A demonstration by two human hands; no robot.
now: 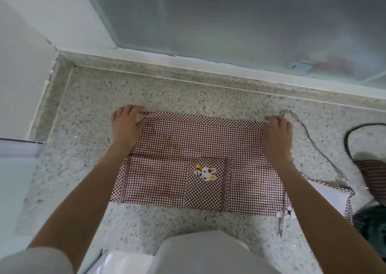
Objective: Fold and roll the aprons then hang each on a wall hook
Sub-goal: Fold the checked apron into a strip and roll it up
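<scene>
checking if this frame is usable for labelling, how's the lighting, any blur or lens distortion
Head view: soft, even light, no harsh glare; faint shadows under the left hand and right hand. The gingham apron and its rabbit patch are fairly sharp at centre; the striped cloth at the right edge is smeared. Wide-angle bending curves the countertop back edge; the frosted window shows only haze.

Both bare forearms reach forward and apart. The left hand (127, 125) lies palm down with its fingers curled over at the tips, thumb tucked inward. The right hand (278, 135) mirrors it, knuckles up, fingers bent and pinching at the far edge
</scene>
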